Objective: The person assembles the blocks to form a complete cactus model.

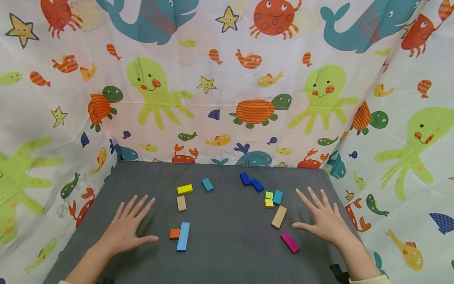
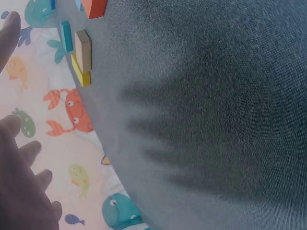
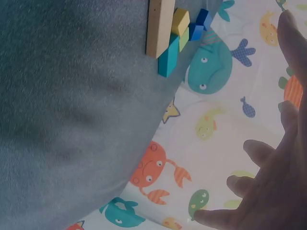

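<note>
My left hand point(image 1: 125, 228) is held above the grey table with its fingers spread and nothing in it. Nearest to it are an orange block point(image 1: 174, 234) touching a long light blue block point(image 1: 183, 237), and a small wooden block point(image 1: 181, 204) by a yellow block point(image 1: 185, 189). On the other side, my right hand point(image 1: 324, 221) also hovers, fingers splayed, holding nothing. Close to it lie a long wooden block point(image 1: 279, 217) and a magenta block point(image 1: 290, 242). A teal block point(image 1: 278, 197) sits beside a green cube point(image 1: 269, 195) and a yellow cube point(image 1: 269, 203).
Farther back on the grey table point(image 1: 227, 221) lie another teal block point(image 1: 207, 185) and two dark blue blocks, one left point(image 1: 245, 179) and one right point(image 1: 257, 185). A sea-animal curtain point(image 1: 227, 130) hangs behind the table and along its sides.
</note>
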Demonstrator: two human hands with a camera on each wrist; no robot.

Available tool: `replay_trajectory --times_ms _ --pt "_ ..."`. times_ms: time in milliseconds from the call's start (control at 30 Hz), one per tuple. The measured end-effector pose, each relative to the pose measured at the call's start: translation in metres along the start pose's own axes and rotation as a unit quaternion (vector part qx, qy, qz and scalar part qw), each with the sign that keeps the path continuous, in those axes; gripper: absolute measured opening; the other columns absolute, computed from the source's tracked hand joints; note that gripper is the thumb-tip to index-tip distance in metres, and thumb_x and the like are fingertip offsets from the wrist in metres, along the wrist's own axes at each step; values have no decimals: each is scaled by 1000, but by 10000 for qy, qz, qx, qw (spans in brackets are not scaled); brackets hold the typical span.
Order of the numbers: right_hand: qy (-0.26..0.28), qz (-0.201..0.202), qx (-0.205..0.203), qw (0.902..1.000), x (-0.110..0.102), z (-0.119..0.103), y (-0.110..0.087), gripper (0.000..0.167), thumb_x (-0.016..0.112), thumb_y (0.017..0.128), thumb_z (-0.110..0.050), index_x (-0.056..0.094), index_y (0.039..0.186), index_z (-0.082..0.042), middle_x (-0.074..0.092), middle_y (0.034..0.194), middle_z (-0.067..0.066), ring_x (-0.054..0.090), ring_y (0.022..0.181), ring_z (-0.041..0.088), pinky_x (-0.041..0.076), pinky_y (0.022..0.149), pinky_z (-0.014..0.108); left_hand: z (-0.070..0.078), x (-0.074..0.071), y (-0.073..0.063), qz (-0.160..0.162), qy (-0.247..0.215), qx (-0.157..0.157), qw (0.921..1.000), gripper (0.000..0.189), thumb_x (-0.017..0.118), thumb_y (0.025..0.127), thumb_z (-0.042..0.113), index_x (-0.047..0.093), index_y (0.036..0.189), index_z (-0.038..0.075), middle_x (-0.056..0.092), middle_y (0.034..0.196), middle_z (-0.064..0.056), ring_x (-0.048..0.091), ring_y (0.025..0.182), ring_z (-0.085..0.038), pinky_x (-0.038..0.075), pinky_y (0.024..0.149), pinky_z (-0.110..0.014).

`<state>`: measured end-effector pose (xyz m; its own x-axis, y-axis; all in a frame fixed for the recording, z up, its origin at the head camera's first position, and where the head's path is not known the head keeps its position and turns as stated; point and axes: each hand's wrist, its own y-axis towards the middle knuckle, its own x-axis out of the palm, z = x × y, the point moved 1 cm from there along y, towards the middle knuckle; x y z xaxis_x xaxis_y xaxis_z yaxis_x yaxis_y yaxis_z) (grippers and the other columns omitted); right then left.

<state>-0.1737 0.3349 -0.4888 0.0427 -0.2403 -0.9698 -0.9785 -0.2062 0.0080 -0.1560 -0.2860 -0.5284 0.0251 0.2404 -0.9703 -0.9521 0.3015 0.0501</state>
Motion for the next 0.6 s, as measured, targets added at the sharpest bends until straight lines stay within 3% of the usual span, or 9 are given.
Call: replay_trajectory --times_ms 100,233,467,600 --pt "124 -52 -10 9999 3 -3 1 114 74 78 -80 19 170 -41 19 176 20 9 155 62 12 106 91 1 3 2 10 -130 49 9999 117 77 78 77 29 169 21 27 173 -21 16 156 -55 3 122 -76" --pt "193 -50 -40 9998 7 -8 2 116 75 77 -80 20 170 -39 21 175 20 13 154 63 15 106 90 5 7 5 10 -284 146 9995 119 79 76 76 32 168 17 29 172 -20 20 156 -54 9 121 -78" --pt "364 -90 -59 9993 15 -18 8 117 82 77 -72 21 170 -36 28 172 22 30 150 60 43 94 82 12 21 13 -60 -663 426 9969 122 83 75 73 32 168 15 32 171 -17 30 153 -50 18 118 -78" --pt "531 -147 -6 9985 20 -21 12 115 87 79 -63 23 170 -35 30 171 23 38 148 56 48 90 79 17 30 18 -153 -910 531 9943 123 84 75 73 30 169 14 33 171 -16 33 152 -48 21 118 -78"
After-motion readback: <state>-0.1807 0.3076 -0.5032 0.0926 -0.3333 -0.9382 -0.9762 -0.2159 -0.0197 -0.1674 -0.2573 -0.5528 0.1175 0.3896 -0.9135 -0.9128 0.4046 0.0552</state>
